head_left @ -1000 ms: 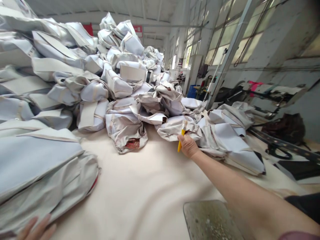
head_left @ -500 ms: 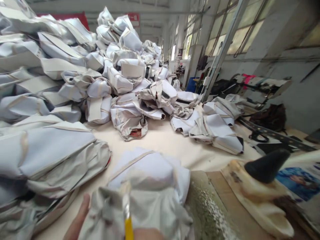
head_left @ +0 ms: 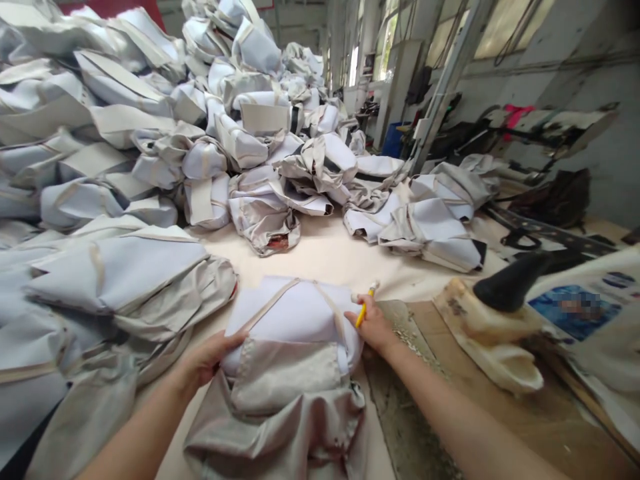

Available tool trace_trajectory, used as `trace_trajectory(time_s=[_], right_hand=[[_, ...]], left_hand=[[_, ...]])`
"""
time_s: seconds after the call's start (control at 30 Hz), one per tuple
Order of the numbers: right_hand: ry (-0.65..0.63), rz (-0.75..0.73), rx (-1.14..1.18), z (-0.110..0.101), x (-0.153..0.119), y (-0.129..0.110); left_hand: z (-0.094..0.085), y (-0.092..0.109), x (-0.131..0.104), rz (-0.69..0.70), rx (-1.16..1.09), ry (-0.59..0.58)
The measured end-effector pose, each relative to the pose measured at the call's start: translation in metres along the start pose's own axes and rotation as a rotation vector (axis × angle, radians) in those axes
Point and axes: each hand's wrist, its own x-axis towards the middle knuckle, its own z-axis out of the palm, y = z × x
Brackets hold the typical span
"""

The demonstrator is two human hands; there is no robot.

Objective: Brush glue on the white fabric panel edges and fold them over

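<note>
A grey fabric piece (head_left: pixel 287 373) with a white stiff panel (head_left: pixel 295 313) and tan strips lies in front of me on the pale tabletop. At its left side, my left hand (head_left: pixel 207 353) is closed on the edge, with the thumb over the white panel. My right hand (head_left: pixel 373 325) is at the panel's right edge, fingers curled round a yellow-handled brush (head_left: pixel 364 310) that points up and away. The brush's tip shows only small and pale.
Similar pieces heap high (head_left: pixel 120 107) at the back left; more (head_left: pixel 430 230) lie back right. One bundle (head_left: pixel 125 273) is close on the left. At right are a worn board (head_left: pixel 405 400), cardboard (head_left: pixel 480 387), and a crusted container (head_left: pixel 490 320) with a black cone (head_left: pixel 510 283).
The view has tilted down. Both hands have come further into view at the piece's sides. The brush moved from over the fabric to the right, and a grey flap now lies flat below the panel.
</note>
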Motion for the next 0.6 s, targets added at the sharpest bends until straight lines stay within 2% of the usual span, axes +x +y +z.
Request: trace_trajectory(time_s=[0.07,0.13,0.23,0.3,0.33,0.4,0.47,0.53,0.6], right_hand=[[0.019,0.020,0.005,-0.001,-0.010,-0.017],[0.041,-0.016,0.006,-0.019,-0.031,-0.043],[0.048,-0.206,0.037,-0.067,-0.084,-0.079],[0.065,-0.213,0.045,-0.101,-0.128,-0.092],[0.060,-0.218,0.048,-0.116,-0.150,-0.093],[0.022,-0.254,0.004,-0.138,-0.189,-0.087],[-0.005,-0.292,-0.078,-0.152,-0.216,-0.073],[-0.023,-0.321,-0.169,-0.160,-0.232,-0.060],[-0.033,-0.329,-0.234,-0.166,-0.236,-0.050]], left_hand=[[-0.001,-0.004,0.000,-0.033,-0.002,-0.083],[-0.011,-0.003,-0.002,-0.036,0.038,-0.088],[-0.030,0.012,-0.007,-0.049,0.122,-0.158],[-0.030,0.027,-0.010,-0.044,0.169,-0.234],[-0.024,0.033,-0.010,-0.043,0.187,-0.273],[0.001,0.043,-0.009,-0.049,0.234,-0.363],[0.038,0.049,-0.006,-0.044,0.328,-0.475],[0.079,0.050,-0.001,0.029,0.559,-0.567],[0.113,0.051,0.007,0.127,0.852,-0.583]])
